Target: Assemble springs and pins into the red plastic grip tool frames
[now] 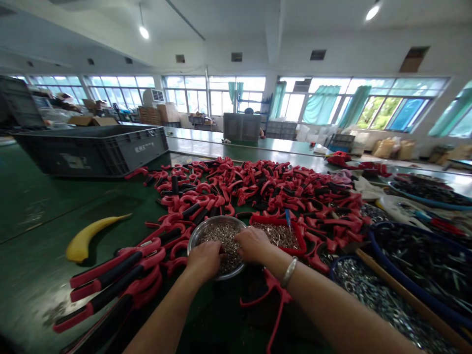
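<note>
Both my hands reach into a round metal bowl [197, 235] full of small shiny metal parts on a green table. My left hand [205, 259] rests on the near side of the bowl with its fingers curled down into the parts. My right hand [252, 244] lies just right of it, fingers also bent into the parts; a silver bracelet [289, 271] circles that wrist. What the fingers hold is hidden. A red tray [299, 237] of similar small parts sits right beside the bowl.
A large heap of red and black clamp handles [265, 189] covers the table behind the bowl, with more [114, 275] at the near left. A yellow curved piece [86, 237] lies at left. A dark crate [92, 150] stands at back left. Blue-rimmed basins [424, 265] of metal parts crowd the right.
</note>
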Tool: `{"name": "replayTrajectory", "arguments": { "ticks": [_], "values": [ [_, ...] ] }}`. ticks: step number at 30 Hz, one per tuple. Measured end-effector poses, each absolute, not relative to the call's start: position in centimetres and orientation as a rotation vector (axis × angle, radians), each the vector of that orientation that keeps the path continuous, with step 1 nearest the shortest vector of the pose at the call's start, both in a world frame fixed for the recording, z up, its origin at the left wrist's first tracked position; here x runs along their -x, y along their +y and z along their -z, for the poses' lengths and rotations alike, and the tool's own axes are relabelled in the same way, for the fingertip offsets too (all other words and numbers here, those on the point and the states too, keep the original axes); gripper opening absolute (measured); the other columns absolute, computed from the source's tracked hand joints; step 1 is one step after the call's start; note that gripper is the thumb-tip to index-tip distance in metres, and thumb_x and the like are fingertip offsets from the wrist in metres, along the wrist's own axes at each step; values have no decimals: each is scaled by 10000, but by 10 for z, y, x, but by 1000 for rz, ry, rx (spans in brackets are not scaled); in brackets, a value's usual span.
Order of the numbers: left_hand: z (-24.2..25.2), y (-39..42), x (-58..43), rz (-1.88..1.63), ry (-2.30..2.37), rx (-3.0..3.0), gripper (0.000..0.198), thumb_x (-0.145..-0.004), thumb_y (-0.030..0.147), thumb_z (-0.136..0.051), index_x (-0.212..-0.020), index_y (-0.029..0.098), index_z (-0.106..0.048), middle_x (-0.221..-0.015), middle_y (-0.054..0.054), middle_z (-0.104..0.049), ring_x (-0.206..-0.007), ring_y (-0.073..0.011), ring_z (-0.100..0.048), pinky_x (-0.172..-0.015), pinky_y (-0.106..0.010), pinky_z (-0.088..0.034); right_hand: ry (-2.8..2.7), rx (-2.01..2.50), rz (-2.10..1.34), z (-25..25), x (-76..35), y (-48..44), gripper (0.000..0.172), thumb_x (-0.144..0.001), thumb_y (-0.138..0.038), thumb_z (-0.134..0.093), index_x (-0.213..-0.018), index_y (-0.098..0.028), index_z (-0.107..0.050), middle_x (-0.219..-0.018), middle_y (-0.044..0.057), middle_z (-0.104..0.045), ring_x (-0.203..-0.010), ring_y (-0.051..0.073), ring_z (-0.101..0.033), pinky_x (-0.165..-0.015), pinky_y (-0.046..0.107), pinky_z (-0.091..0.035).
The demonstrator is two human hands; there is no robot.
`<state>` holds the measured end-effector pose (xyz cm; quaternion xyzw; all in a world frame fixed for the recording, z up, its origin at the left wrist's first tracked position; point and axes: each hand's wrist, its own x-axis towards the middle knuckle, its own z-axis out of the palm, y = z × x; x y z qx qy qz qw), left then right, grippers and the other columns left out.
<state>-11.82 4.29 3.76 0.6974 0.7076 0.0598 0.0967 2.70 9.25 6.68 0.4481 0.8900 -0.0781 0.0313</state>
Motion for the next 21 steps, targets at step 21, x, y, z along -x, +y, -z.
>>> {"name": "replayTrajectory", "arguments": {
  "ticks": [21],
  "values": [
    [-44, 43, 119, -467, 2005, -1978, 148, -803, 261, -474, -882, 246, -598, -872, 9, -670, -834, -156, -602, -674, -229, -387, 2977, -1680, 1339, -38, -47, 96, 172, -667, -167, -579, -788, -163, -702, -736, 27, -702, -718, 168, -634, -677, 269, -485]
  ]
}}
